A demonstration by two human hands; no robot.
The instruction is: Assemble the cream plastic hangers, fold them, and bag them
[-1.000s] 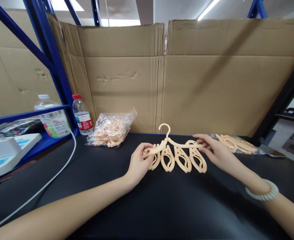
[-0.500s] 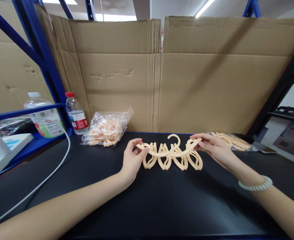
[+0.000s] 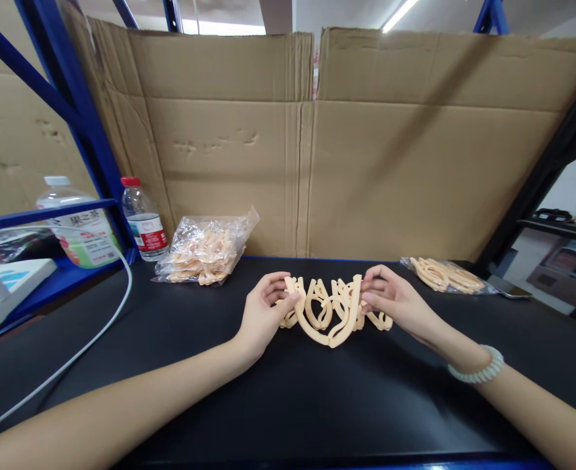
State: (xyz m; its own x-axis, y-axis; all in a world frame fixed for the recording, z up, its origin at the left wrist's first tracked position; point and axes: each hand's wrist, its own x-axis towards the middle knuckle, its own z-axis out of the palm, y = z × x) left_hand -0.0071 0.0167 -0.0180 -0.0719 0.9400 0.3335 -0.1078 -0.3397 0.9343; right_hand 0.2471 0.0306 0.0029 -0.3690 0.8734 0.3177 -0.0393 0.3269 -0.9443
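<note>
Peach hanger (image 3: 352, 310) pinched btwn L hand (image 3: 262, 314) & R hand (image 3: 394, 297), arms approx half folded, folded hangers (image 3: 309, 312) behind look done

The hanger (image 3: 352, 308) is pale peach, the worktop (image 3: 317, 405) black, the cardboard (image 3: 415, 163) brown, the rack (image 3: 85, 147) blue, one bottle cap (image 3: 130, 181) red, the bracelet (image 3: 482, 375) pale green.

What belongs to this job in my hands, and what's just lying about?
In use:
Bent beige plastic hanger, in left hand and right hand
Folded beige hangers behind it
Probably two clear plastic bags of beige pieces

Lying about:
Red-capped clear plastic bottle
White-capped plastic bottle
White power strip
White cable
</note>
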